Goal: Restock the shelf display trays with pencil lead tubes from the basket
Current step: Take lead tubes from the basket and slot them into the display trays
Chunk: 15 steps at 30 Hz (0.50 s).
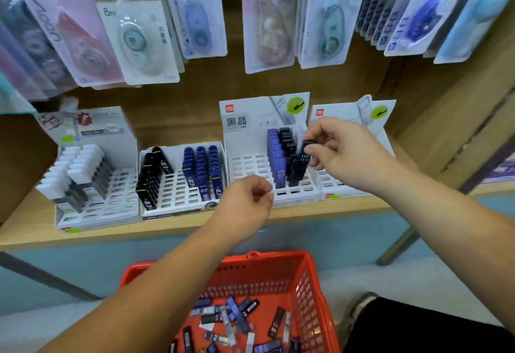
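**A:** Where's the tube?

**B:** The black lead tube (304, 154) is pinched near its top by the right grip (334, 146), thumb and fingertips clamped on it. It's tilted over the black row (288, 149) in the display tray (248, 164), next to the blue row (274, 157).

**A:** How will it handle?

**B:** Light, rigid and smooth plastic, I'd judge, so it could slip. Holding the cap end leaves the foot free for a slot. The leads inside would likely snap if it dropped.

**A:** And the other hand?

**B:** The left grip (246, 199) hovers curled by the tray's front edge. Nothing shows in it, but I cannot tell whether it's empty.

**A:** And around them?

**B:** The loose tubes (232, 315) lie in the red basket (309, 277) below. The trays stand on a wooden shelf (172, 227), and carded correction tapes (133, 37) hang above.
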### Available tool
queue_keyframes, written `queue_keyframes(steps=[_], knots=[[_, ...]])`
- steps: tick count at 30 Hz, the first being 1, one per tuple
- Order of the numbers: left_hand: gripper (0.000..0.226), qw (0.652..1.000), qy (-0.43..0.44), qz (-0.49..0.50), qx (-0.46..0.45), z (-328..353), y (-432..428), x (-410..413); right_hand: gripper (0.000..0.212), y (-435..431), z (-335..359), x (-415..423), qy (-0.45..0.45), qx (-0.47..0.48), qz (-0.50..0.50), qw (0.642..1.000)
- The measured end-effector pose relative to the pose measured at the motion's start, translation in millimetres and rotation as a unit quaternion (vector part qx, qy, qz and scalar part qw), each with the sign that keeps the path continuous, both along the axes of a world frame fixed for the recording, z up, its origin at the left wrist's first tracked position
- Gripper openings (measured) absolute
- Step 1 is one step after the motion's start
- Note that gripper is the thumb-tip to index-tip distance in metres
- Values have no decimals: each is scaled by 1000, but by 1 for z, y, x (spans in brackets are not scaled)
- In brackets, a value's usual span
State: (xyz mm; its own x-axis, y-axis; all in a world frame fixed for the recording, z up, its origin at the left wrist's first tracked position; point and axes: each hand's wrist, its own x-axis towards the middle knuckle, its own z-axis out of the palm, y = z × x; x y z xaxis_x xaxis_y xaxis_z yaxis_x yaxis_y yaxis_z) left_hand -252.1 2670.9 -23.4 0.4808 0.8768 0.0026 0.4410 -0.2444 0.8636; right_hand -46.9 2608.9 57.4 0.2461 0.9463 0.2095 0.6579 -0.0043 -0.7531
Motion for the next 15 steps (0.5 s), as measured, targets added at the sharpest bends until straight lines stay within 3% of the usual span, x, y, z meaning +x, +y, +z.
queue_keyframes(steps=[4,9,15], knots=[[13,999,30,14,27,-12,-2,3,19,-3,-21,6,-1,-29,6,1000],[20,1000,1,18,19,-18,-5,-2,12,-4,-27,1,30,-29,10,999],[17,999,1,7,34,-19,-7,-6,16,1,-26,-2,-34,-37,28,998]])
